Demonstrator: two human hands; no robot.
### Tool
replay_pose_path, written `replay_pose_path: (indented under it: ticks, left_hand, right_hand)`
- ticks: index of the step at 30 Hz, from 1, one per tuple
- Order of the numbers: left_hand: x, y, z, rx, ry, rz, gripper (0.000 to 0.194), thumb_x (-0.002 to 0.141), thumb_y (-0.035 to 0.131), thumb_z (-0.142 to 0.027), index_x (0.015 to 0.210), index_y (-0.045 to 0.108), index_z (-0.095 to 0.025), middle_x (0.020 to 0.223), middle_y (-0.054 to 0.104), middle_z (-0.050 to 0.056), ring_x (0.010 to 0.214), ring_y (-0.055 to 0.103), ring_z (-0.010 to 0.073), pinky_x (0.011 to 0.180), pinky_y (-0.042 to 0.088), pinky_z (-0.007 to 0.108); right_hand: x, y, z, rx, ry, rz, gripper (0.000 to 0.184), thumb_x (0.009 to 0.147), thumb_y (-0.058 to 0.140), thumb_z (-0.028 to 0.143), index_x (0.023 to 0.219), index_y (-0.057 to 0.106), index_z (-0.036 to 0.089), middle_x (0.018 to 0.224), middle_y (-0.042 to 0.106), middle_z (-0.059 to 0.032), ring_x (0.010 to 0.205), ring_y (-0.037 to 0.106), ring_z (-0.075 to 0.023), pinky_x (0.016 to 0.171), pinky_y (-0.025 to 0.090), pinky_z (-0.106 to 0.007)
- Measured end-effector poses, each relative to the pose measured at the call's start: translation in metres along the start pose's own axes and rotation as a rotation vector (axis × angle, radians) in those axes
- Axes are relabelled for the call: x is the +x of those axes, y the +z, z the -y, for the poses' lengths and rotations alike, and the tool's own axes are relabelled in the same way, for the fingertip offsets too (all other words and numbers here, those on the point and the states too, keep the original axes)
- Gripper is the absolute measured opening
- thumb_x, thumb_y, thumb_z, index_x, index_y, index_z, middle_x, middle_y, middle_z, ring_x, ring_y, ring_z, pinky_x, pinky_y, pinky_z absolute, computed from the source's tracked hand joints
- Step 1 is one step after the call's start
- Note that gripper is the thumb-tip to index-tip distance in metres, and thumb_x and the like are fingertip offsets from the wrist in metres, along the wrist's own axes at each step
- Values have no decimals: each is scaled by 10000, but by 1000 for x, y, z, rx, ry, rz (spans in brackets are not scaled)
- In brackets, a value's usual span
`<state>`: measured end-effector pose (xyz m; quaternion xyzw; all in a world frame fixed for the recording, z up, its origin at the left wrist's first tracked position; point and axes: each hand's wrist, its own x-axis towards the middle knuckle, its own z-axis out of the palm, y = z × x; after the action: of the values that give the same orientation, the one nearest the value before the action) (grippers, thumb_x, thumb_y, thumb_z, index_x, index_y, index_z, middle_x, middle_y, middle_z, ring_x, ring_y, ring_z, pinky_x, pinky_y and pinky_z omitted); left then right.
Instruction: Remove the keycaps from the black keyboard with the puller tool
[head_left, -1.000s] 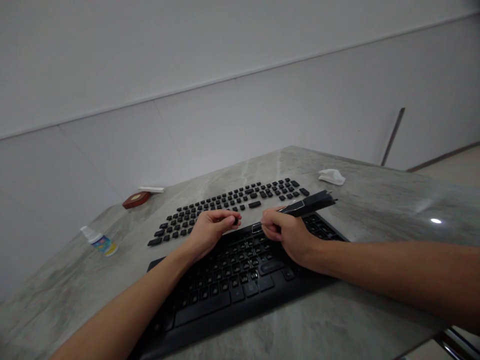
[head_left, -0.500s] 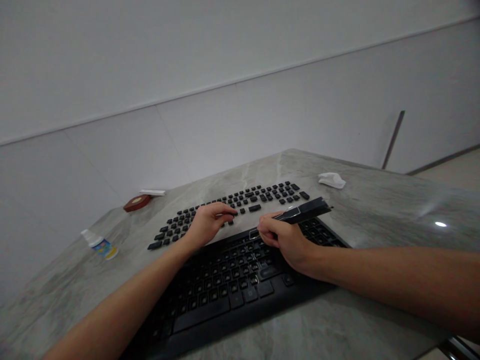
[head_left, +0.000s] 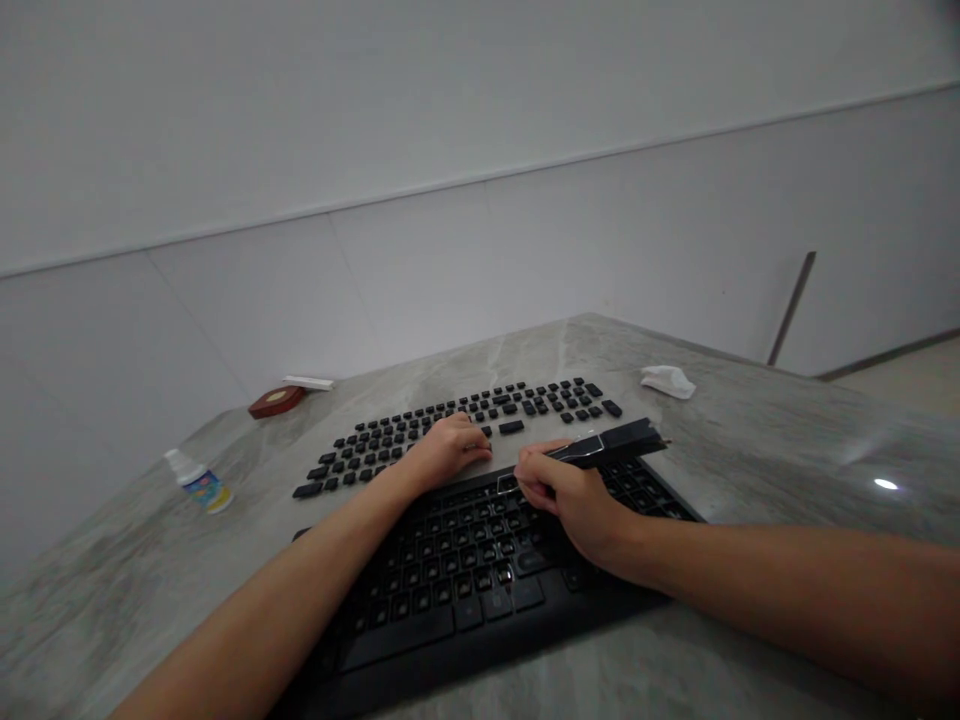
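A black keyboard (head_left: 427, 633) lies aslant in front of me, with most of its small keys off and a few wide ones in place. My right hand (head_left: 551, 485) is closed around a keycap puller (head_left: 619, 440) with a black handle and wire loops, held over the keyboard's back edge. Just left of it, my left hand (head_left: 454, 450) pinches what looks like a small black keycap at its fingertips. Behind the keyboard, loose keycaps (head_left: 386, 441) stand in rows, some hidden by my left hand.
At the left stands a tilted-looking white spray bottle (head_left: 201, 483). A reddish-brown box (head_left: 276, 402) and a white strip (head_left: 309, 382) lie by the wall. A crumpled white tissue (head_left: 667, 381) rests at the right on the grey marbled table (head_left: 780, 450).
My left hand has moved right and slightly down from the keycap rows, closer to the puller. My right hand keeps its grip on the puller. The view has tilted slightly.
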<state>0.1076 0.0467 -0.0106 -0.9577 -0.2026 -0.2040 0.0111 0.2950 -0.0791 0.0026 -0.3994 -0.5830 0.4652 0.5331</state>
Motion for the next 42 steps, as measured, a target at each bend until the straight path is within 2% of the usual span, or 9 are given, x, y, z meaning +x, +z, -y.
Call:
replay_pose_path:
  ticks: [6,11,18,38,40,42]
  left_hand:
    - [0,-3,1,30,-13,35,94,865,721,-228,800,718,-160,777,728,40,788,584,186,794,484,319]
    - [-2,-6,-4,46,-77,58,24,864,699,-178,877,708,-161,855,723,50,881,588,208,819,487,326]
    - [-4,-11,-7,78,-136,95,114,866,692,-180,972,659,-155,934,693,64,961,587,229,850,502,350]
    - [-6,-12,-6,145,-87,83,51,870,695,-192,886,671,-150,871,703,61,901,559,228,800,474,331]
    - [-6,-13,-6,153,-70,76,56,876,690,-203,872,671,-151,851,695,57,880,552,226,796,468,336]
    - [-6,-14,-6,159,-50,66,94,893,673,-226,842,670,-147,829,680,60,856,542,224,797,462,349]
  right_hand:
    - [-1,1,6,-2,58,-5,302,655,503,313,443,311,216,443,312,45,463,276,-106,508,222,-317]
    - [-2,1,9,21,68,4,289,655,504,314,454,324,213,444,310,48,463,265,-103,503,211,-315]
    - [-3,0,9,25,69,10,273,656,503,302,465,330,209,452,315,49,466,263,-100,496,206,-314]
    - [-4,-1,11,-19,38,22,299,682,503,308,466,320,210,460,320,40,472,279,-96,487,211,-302]
    - [-4,-3,14,-37,16,58,297,691,494,297,463,327,210,450,318,42,464,274,-94,478,210,-292]
    - [-3,-8,18,-85,-26,179,280,695,492,284,463,356,207,438,322,46,457,275,-95,466,213,-275]
